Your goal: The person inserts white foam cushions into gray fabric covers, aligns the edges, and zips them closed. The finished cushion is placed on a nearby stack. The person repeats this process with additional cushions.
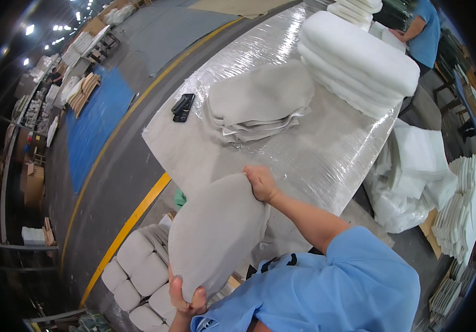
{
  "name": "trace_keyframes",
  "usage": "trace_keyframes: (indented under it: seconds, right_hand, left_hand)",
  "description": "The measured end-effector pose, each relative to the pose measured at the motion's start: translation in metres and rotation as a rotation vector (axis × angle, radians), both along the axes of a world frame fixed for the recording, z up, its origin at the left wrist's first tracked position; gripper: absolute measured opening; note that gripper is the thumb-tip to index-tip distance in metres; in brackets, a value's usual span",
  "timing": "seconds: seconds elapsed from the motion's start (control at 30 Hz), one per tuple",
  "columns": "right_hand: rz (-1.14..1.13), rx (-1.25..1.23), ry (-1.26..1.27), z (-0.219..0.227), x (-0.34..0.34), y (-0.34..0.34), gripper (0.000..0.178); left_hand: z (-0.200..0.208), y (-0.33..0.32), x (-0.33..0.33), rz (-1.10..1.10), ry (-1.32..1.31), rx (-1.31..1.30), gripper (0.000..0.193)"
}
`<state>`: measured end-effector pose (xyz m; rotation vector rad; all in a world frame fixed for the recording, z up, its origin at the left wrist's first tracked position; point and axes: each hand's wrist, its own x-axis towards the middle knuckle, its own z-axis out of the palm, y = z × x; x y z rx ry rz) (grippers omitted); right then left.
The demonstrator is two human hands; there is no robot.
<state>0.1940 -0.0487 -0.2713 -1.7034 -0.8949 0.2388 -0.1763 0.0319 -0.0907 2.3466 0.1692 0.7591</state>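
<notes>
A light grey, rounded cushion [215, 232] is held tilted between my hands, off the near edge of the plastic-wrapped table [332, 166]. My right hand [261, 183] is closed on its upper corner, over the tabletop. Down at the cushion's lower end, my left hand [185, 299] grips the edge, with a finger and thumb showing and the other fingers hidden. Just beyond my right hand, a pile of flat grey fabric covers [263, 94] lies on the table.
A small black object [183, 108] lies left of the covers. Thick white padding [359, 61] is stacked at the far right, near a co-worker in blue [426, 33]. Grey cushions [143, 265] are piled at lower left. Bagged white padding [415, 171] stands right of the table.
</notes>
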Motion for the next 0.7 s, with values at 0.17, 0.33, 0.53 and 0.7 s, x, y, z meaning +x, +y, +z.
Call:
trace_keyframes:
  seconds: [0.17,0.33,0.53,0.7]
  right_hand:
    - [-0.228,-0.083,0.128,-0.054,-0.012,-0.035,0.048]
    - [-0.168,-0.312,0.358,-0.047,-0.080,-0.032,0.041]
    - [0.139,-0.466,0.511,-0.022,-0.014,-0.015,0.039]
    - [0.358,-0.353,0.768,0.069,0.038,-0.003,0.048]
  left_hand:
    - [-0.060,-0.030,-0.087,0.367,-0.032,0.016,0.082]
    - [-0.078,-0.077,-0.102,0.800,-0.174,-0.446,0.074]
    - [-0.076,-0.053,-0.071,0.982,-0.154,-1.174,0.072]
    - [-0.079,-0.056,-0.076,0.841,-0.049,-1.742,0.056]
